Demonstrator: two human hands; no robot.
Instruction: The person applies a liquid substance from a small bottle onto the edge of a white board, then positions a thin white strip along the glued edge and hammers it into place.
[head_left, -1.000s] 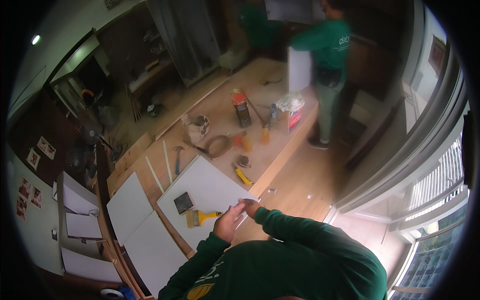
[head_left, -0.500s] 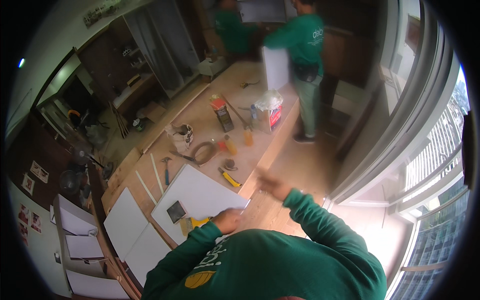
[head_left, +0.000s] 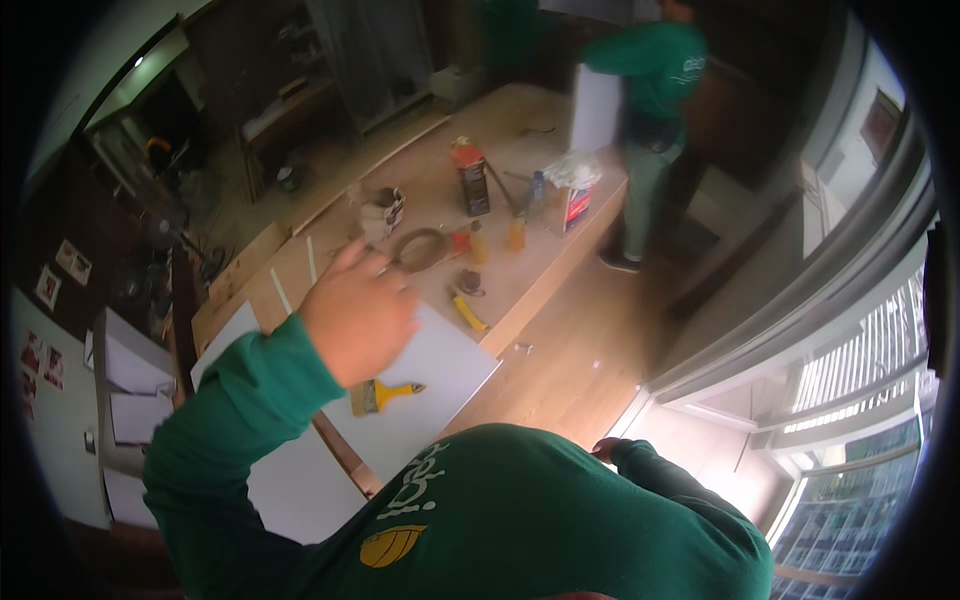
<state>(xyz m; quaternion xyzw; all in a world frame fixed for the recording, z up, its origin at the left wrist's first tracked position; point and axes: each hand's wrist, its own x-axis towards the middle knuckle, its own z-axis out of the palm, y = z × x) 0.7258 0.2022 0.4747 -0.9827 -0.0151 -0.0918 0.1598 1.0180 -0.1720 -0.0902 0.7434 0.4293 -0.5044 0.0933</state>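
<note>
My left hand [head_left: 355,315] is raised in front of the camera, back toward me, fingers loosely apart and nothing visible in it. It hovers above a white panel [head_left: 455,365] that lies on the wooden workbench [head_left: 540,270]. A yellow-handled paintbrush [head_left: 385,395] lies on that panel just below the hand. My right hand [head_left: 607,448] rests low beside my green-sleeved body; only a small part shows, so its grip is unclear.
On the bench stand a can [head_left: 385,210], an orange-topped container [head_left: 470,178], small bottles [head_left: 516,232], a coiled ring [head_left: 420,248] and a yellow knife [head_left: 468,312]. Another person in green [head_left: 655,80] holds a white board [head_left: 595,105] at the far end. More white panels [head_left: 130,365] lie left.
My left hand has risen from the panel's edge up toward the camera. My right hand has pulled back to my side. The view has shifted closer to the bench.
</note>
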